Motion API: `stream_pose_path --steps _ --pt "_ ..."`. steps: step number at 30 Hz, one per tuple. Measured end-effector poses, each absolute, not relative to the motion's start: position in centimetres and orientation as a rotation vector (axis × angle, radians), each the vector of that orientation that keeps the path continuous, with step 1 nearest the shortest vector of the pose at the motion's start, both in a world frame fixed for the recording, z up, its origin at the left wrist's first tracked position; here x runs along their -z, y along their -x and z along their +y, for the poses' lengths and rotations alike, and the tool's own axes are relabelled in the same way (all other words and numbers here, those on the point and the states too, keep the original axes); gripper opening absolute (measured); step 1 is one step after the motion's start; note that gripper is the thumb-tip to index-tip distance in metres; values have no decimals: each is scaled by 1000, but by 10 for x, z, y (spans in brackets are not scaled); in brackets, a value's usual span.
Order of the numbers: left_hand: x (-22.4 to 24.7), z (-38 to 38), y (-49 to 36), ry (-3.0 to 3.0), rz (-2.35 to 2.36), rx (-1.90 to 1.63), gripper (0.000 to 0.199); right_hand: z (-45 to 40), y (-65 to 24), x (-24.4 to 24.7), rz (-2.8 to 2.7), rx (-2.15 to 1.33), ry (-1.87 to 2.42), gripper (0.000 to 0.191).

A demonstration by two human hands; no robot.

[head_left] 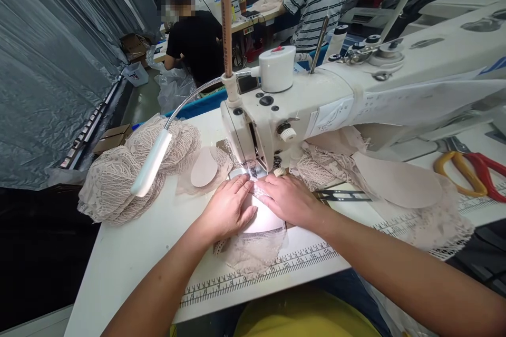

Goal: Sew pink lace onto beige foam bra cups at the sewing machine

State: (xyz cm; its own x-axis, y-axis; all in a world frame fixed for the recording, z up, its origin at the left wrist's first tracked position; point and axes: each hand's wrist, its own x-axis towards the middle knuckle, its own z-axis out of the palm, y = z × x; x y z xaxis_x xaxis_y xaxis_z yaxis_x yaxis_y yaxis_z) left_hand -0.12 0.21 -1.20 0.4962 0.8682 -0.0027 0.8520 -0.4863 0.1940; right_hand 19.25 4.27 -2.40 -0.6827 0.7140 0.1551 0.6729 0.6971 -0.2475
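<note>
Under the head of a sewing machine (245, 129) lies a beige lace piece (255, 255), with a smooth pale oval panel (259, 218) on it. My left hand (229, 208) rests flat on the left of this piece, fingers stretched toward the needle area and thumb apart. From the other side, my right hand (290, 200) lies with its fingers laid out on the fabric, close to the presser foot. Both sets of fingertips almost meet in the bright lamp light. The needle and the stitching spot are partly hidden by the fingers.
Stacked lace pieces (118, 184) lie at the left beneath a gooseneck lamp (152, 163). Thread snips (348, 195), another lace piece with a panel (399, 179) and scissors (460, 171) lie right. A ruler strip (300, 266) runs along the front edge. Two people sit beyond.
</note>
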Motion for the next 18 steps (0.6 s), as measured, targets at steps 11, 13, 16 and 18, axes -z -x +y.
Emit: stream_pose_path --steps 11,13,16,18 --pt "11 23 15 -2595 1268 -153 61 43 -190 24 -2648 -224 1176 18" --pt "8 26 17 -2613 1229 -123 62 43 -189 24 -2646 -228 1183 18" --pt "2 29 21 -2647 1221 -32 60 45 -190 24 -2633 -247 1178 17" --pt "-3 27 22 -2685 1264 34 58 46 -192 23 -2628 -271 1173 20"
